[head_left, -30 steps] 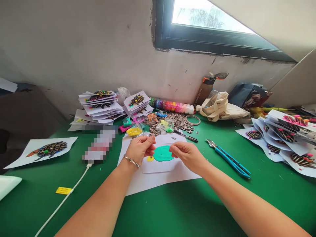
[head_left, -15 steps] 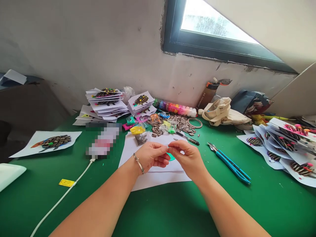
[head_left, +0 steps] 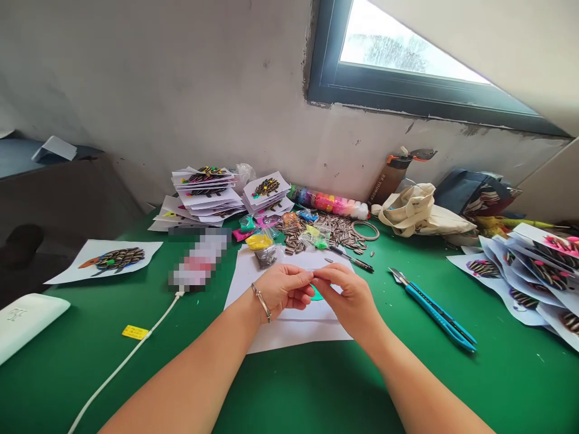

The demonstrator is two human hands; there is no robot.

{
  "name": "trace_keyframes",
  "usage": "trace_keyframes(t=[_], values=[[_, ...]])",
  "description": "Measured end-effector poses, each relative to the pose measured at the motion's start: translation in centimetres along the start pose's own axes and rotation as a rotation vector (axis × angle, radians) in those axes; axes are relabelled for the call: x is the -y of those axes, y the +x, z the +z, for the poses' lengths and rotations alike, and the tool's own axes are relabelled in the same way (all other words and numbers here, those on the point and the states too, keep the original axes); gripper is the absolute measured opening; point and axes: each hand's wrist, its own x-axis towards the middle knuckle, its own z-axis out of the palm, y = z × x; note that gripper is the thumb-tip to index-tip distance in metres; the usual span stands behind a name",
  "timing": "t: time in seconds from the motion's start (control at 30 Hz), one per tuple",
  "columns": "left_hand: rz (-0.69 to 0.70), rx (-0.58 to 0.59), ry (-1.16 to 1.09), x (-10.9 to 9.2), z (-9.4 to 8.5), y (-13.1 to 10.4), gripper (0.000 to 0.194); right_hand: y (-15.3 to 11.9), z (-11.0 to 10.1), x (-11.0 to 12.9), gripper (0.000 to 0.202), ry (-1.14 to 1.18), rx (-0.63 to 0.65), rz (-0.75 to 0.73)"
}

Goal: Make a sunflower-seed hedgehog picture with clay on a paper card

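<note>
My left hand (head_left: 288,286), with a metal bracelet on the wrist, and my right hand (head_left: 347,293) meet fingertip to fingertip over white paper (head_left: 294,339). Both thumbs and forefingers are pinched together; whatever lies between them is too small and hidden to make out. Under the fingers, a flat teal-green patch (head_left: 318,293) shows on the paper, partly covered by my hands. Just beyond them lie a small bag of dark grey material (head_left: 266,258), a bag of yellow clay (head_left: 259,242) and a black pen (head_left: 355,260).
Striped sunflower seeds (head_left: 341,231) are heaped behind the paper, near a tape roll (head_left: 365,231). A blue utility knife (head_left: 438,313) lies right, its blade showing. Seed-picture cards are stacked left (head_left: 212,202) and right (head_left: 538,271). A white cable (head_left: 122,364) crosses the left side.
The whole view has shifted slightly, so the table things appear farther right. My hands stay pinched together over the paper; the right fingers have turned a little.
</note>
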Motion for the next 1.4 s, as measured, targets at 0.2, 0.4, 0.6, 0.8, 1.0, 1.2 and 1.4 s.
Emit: trace_keyframes(t=[0.2, 0.4, 0.6, 0.8, 1.0, 1.2, 1.4], values=[[0.052, -0.067, 0.041, -0.6, -0.3, -0.1, 0.035, 0.0, -1.0, -0.2, 0.023, -0.046, -0.031, 0.071], [0.114, -0.203, 0.078, -1.1, -1.0, 0.4, 0.032, 0.0, -0.9, -0.9, 0.013, -0.053, 0.017, 0.049], [0.135, -0.264, 0.102, -1.2, -1.0, 0.6, 0.032, 0.1, -0.2, -1.4, 0.016, -0.091, 0.098, 0.031], [0.160, -0.271, 0.138, -1.0, -1.1, 0.8, 0.034, 0.1, -0.7, -1.9, 0.015, -0.177, 0.173, 0.058], [0.150, -0.284, 0.167, -0.7, -1.2, 1.3, 0.030, 0.1, -1.0, -2.2, 0.014, -0.245, 0.163, 0.060], [0.167, -0.294, 0.189, -0.9, -1.3, 1.2, 0.027, -0.4, -0.1, -3.2, 0.018, -0.206, 0.186, 0.069], [0.181, -0.315, 0.199, -0.7, -1.9, 1.8, 0.026, -2.1, -0.2, -3.5, 0.019, -0.221, 0.212, 0.074]])
